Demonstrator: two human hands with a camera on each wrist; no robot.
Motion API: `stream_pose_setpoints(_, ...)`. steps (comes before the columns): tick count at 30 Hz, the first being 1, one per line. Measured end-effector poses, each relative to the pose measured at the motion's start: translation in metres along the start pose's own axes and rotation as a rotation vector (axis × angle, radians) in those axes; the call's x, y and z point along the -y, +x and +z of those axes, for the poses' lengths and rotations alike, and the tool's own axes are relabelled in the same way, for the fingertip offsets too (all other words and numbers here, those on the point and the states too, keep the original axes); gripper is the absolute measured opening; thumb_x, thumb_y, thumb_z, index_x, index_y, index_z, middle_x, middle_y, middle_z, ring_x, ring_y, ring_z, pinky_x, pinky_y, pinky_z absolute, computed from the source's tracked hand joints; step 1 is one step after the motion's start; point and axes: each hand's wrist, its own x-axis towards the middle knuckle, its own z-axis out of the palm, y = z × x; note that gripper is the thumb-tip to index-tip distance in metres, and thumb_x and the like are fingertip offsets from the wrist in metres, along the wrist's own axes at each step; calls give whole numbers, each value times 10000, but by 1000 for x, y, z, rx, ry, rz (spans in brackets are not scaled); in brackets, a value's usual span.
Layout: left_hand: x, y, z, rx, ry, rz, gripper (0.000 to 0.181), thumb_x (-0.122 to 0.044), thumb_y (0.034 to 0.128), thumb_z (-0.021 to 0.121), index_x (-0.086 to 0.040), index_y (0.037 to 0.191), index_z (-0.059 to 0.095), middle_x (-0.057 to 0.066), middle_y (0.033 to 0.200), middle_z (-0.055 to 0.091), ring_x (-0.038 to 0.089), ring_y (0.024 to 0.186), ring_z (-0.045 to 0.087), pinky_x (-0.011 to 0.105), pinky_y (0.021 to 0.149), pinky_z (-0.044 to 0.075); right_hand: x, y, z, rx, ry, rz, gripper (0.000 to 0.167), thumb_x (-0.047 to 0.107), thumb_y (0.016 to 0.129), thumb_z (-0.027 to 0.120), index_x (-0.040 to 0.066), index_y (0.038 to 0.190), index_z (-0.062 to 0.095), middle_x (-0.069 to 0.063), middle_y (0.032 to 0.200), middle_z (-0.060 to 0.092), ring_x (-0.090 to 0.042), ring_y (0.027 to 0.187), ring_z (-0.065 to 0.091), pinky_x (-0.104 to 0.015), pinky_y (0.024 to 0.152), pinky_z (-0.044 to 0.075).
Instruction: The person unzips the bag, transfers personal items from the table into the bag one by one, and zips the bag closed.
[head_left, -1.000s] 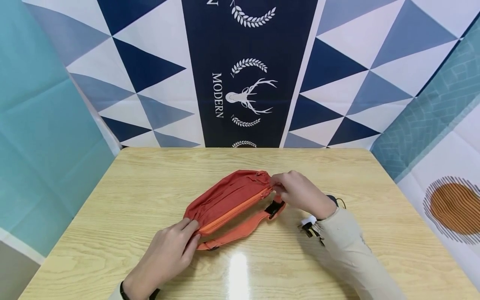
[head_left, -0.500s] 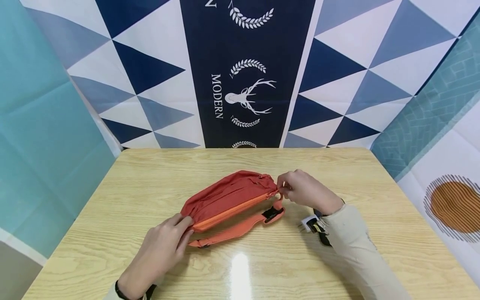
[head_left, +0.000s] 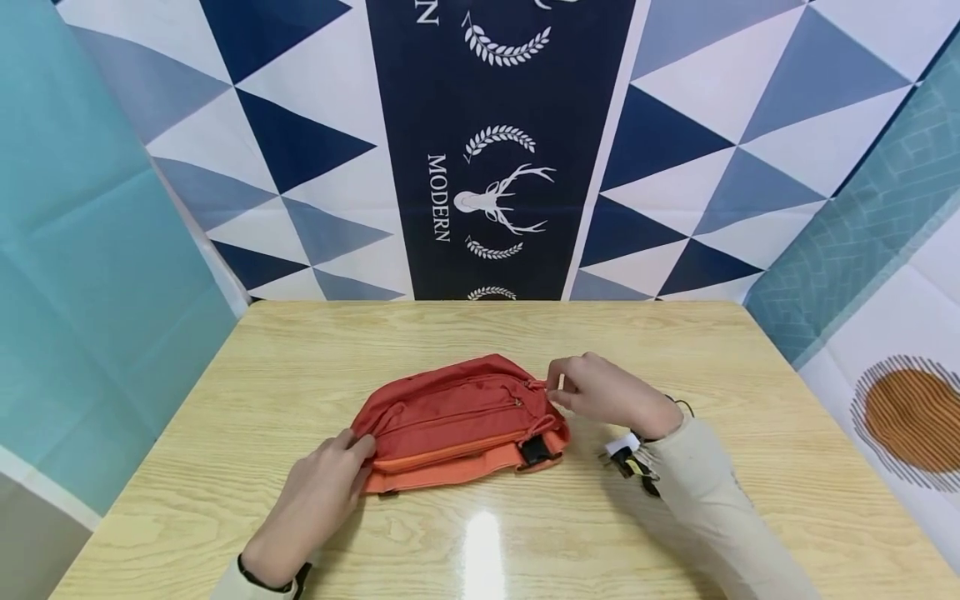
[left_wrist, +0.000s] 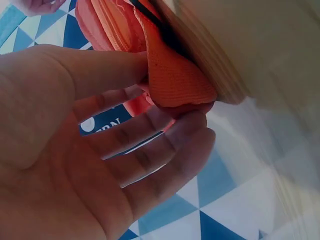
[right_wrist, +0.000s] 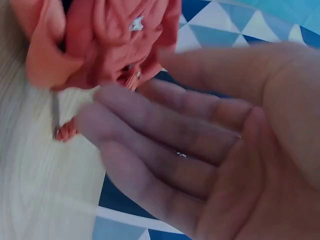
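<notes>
A red waist bag (head_left: 457, 412) with an orange lower edge lies slightly tilted across the middle of the wooden table. My left hand (head_left: 318, 487) pinches its left end; in the left wrist view the thumb and fingers close around orange webbing (left_wrist: 175, 75). At the bag's upper right corner, my right hand (head_left: 607, 392) pinches a red zipper pull (head_left: 536, 384) between thumb and index finger. The right wrist view is blurred and the fingertips partly hide that contact. A black buckle (head_left: 536, 451) sits on the orange strap (head_left: 450, 475) along the near edge.
Beside the right forearm lie small items: a white piece (head_left: 622, 444), a black and yellow piece (head_left: 630, 463), and a dark cord (head_left: 684, 406). The wooden table (head_left: 480, 333) ends at a patterned cloth backdrop (head_left: 502, 150).
The bag has been lowered and turned flatter, its front pockets now facing up more. My left hand has moved slightly left; my right hand has shifted from the bag's end to the zipper pull.
</notes>
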Motion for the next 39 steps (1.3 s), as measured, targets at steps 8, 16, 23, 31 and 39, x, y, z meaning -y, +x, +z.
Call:
stream_pose_setpoints(8,-3,7,1,11,-25,-12,156,-118,869,754,-118,966,633,44,895,578,201,753,568,350,570,496,-9,4,-1,-19,-76,-15,67,100,961,641,72,921,687,50,711,598,-76,599,506,-277,590,450)
stream_pose_setpoints(16,-10,13,12,42,-74,23,347,-190,903,726,-16,1196,658,153,1157,627,314,1025,633,457,787,559,-20,-9,25,-10,8,129,266,243,1005,603,160,755,637,50,573,439,-85,489,411,-266,528,389)
stream_pose_setpoints(23,-11,22,9,137,-94,82,528,-269,953,680,14,1378,547,243,1354,540,400,1261,516,526,968,477,-31,-24,51,-77,-10,106,302,185,977,638,168,690,546,56,572,434,-65,463,374,-236,480,327)
stream_pose_setpoints(31,-27,47,-21,24,34,285,277,-235,920,721,-60,1125,657,106,1054,631,271,939,617,399,714,547,-24,-16,52,-110,-66,34,316,101,970,629,154,683,506,44,595,392,-68,497,348,-243,518,313)
stream_pose_setpoints(39,-78,85,-30,-52,-28,429,129,-205,944,666,-99,1015,683,-4,856,601,137,728,557,271,603,493,-20,-8,54,-75,-30,42,321,114,981,616,151,683,505,40,591,377,-74,485,337,-240,508,294)
